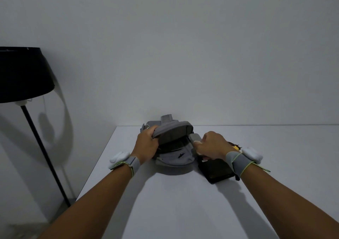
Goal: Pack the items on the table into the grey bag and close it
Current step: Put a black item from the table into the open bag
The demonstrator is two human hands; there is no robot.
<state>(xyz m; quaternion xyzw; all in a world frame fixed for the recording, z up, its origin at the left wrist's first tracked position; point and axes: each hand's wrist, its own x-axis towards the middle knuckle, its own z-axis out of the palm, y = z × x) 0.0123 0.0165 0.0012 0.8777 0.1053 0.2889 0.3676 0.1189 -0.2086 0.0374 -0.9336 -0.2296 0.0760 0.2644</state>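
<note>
Grey bag [173, 162]: lies on the white table [183, 202] at its far edge, close to the wall, with its opening turned toward the viewer. The top flap is lifted and the dark interior shows beneath it; a small dark zip pull sits on the front panel.
Left hand [146, 144]: grips the raised flap at its left edge — fingers curled over the top, thumb below. It holds the flap up, clear of the bag's body.
Right hand [211, 144]: fingers curled round a small grey block [194, 137], holding it at the right side of the bag's mouth. The block's far end touches or just enters the opening; which of the two cannot be told.
Black flat case [215, 170]: lies on the table just beside the bag's right side, partly under the right hand and wrist.
Yellow-and-dark item [235, 146]: small, behind the right wrist — mostly hidden, kind not identifiable.
Wrists: each carries a grey band with a white device attached.
Floor lamp [22, 73]: black shade and black pole, standing left of the table against the wall.
</note>
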